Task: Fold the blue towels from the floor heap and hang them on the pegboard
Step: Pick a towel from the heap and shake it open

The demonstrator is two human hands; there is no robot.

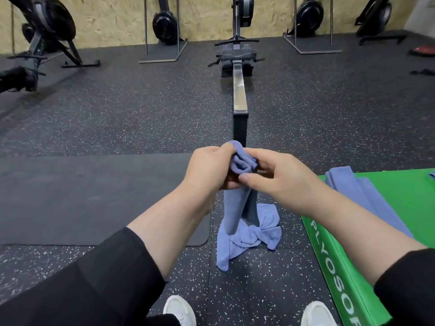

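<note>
Head cam view, looking down at my own arms, black sleeves pushed up. My left hand (210,166) and right hand (275,176) are both bunched up on the top end of one blue towel (235,208). Left fingers are curled round the scrunched top of it, right thumb and fingers pinching the same wad from the other side, so both hands have a proper hold and neither is loose. The towel hangs straight down from my hands in a narrow strip, and its bottom end runs into the heap (247,236) of blue cloth lying crumpled on the speckled rubber floor (141,118), right between my white shoes (180,310) and a bit ahead of them.

To my right there's a green plyo box (388,198) with more blue towels (357,191) laid flat on top. Dark mat (94,196) on my left, rowing machine rail (240,90) dead ahead, more rowers standing against the wood-chip wall (113,20).
</note>
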